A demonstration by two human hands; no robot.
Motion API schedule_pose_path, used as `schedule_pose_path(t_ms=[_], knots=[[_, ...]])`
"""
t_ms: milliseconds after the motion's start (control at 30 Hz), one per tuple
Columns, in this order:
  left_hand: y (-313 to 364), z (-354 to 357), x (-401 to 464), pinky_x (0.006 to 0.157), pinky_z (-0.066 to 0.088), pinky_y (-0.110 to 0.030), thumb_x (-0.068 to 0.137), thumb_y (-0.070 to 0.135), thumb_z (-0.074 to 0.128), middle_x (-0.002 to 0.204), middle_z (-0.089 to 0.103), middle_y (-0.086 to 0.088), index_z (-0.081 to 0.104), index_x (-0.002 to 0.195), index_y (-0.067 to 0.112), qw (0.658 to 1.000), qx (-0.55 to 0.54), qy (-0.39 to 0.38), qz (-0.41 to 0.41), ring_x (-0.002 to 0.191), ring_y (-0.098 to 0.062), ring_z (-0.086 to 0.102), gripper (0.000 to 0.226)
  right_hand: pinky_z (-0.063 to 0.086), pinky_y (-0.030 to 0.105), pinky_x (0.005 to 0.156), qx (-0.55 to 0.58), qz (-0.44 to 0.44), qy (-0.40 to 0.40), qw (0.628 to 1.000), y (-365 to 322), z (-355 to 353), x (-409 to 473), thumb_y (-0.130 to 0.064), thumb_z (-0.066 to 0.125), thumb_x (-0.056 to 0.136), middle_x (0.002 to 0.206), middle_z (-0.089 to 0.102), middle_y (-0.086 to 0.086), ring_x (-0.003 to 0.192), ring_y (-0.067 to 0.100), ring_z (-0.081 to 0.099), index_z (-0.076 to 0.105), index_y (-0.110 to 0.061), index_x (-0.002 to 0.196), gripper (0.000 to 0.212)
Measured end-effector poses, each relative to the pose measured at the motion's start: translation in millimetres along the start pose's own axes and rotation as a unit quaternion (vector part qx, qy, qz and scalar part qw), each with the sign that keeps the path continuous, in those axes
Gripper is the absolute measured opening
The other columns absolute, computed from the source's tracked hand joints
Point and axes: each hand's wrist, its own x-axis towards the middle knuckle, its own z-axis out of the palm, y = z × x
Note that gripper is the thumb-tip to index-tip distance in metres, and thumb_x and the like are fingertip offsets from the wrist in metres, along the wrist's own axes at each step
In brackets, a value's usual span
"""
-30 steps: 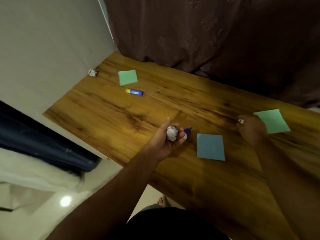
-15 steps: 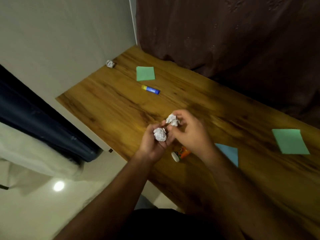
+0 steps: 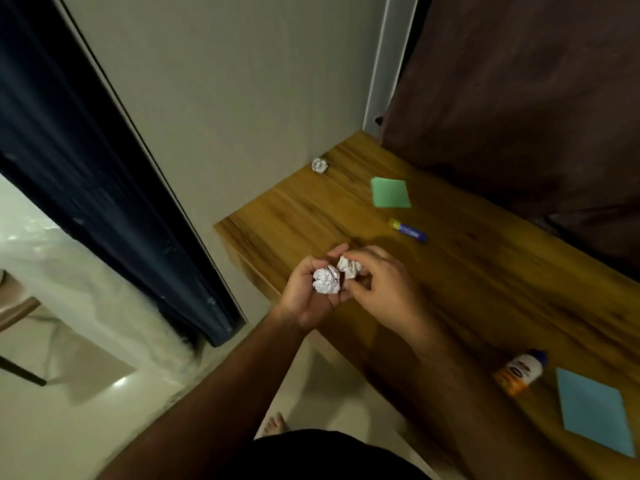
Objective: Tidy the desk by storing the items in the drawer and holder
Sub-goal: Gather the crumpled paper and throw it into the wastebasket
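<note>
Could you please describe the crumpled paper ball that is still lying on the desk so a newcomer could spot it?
Follow the wooden desk to its far corner by the wall. The paper ball sits there, beyond the green note. Unlike the other two balls, no hand holds it.

Both hands are up over the near-left corner of the wooden desk (image 3: 485, 289), each with a crumpled paper ball. Left hand (image 3: 308, 299) cups the bigger ball (image 3: 326, 280) in curled fingers, right hand (image 3: 377, 289) pinches the smaller ball (image 3: 349, 267) right beside it, the 2 nearly touching. A 3rd paper wad (image 3: 319, 165) sits at the far corner by the wall. Also on the desk: a green sticky note (image 3: 390, 192), a blue glue stick (image 3: 407, 230), an orange-and-white bottle (image 3: 519, 370) lying on its side, and a blue paper square (image 3: 597, 415) next to it.
</note>
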Motion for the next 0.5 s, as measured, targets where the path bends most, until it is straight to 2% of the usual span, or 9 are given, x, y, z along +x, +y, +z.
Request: schedule_pose_path(t_ms=[67, 167, 233, 367, 500], knots=[[25.2, -12.3, -1.7, 0.079, 0.055, -0.038, 0.073, 0.018, 0.043, 0.103, 0.067, -0.016, 0.055, 0.121, 0.009, 1.0, 0.006, 0.023, 0.002, 0.089, -0.028, 0.068, 0.05, 0.052, 0.024, 0.078, -0.001, -0.002, -0.004, 1.0, -14.0, 13.8, 15.3, -0.02, 0.07, 0.082, 0.121, 0.057, -0.009, 0.098, 0.01, 0.06, 0.062, -0.03, 0.122, 0.042], [50.9, -27.3, -3.8, 0.077, 0.057, -0.037, 0.074, 0.017, 0.042, 0.102, 0.068, -0.016, 0.055, 0.119, 0.009, 0.999, -0.002, 0.042, 0.007, 0.088, -0.028, 0.068, 0.048, 0.056, 0.037, 0.079, 0.016, 0.003, 0.013, 1.0, -26.6, 31.1, 35.3, -0.024, 0.069, 0.082, 0.12, 0.058, -0.005, 0.097, 0.014, 0.061, 0.063, -0.025, 0.118, 0.036], [64.7, -37.5, -1.6, 0.077, 0.058, -0.041, 0.075, 0.015, 0.044, 0.103, 0.068, -0.019, 0.055, 0.119, 0.007, 0.998, -0.036, 0.048, 0.021, 0.086, -0.029, 0.07, 0.045, 0.055, 0.035, 0.078, 0.04, 0.023, 0.027, 0.999, -30.6, 38.0, 51.2, -0.023, 0.069, 0.085, 0.121, 0.055, -0.003, 0.097, 0.011, 0.059, 0.064, -0.021, 0.117, 0.033], [88.0, -53.0, 7.5, 0.089, 0.053, -0.051, 0.079, 0.012, 0.044, 0.115, 0.06, -0.025, 0.052, 0.119, 0.006, 0.994, -0.09, 0.048, 0.034, 0.103, -0.04, 0.065, 0.041, 0.05, 0.026, 0.076, 0.017, 0.033, 0.022, 0.999, -30.1, 41.8, 88.7, -0.025, 0.065, 0.09, 0.118, 0.049, -0.006, 0.098, 0.008, 0.055, 0.06, -0.02, 0.122, 0.033], [112.9, -58.0, 22.5, 0.091, 0.051, -0.051, 0.08, 0.014, 0.048, 0.117, 0.06, -0.024, 0.055, 0.116, 0.005, 0.993, -0.082, 0.067, 0.043, 0.112, -0.039, 0.058, 0.037, 0.043, 0.024, 0.077, -0.034, 0.033, 0.031, 0.998, -13.1, 53.1, 146.3, -0.022, 0.063, 0.09, 0.124, 0.056, 0.006, 0.101, 0.018, 0.059, 0.06, -0.014, 0.124, 0.035]])
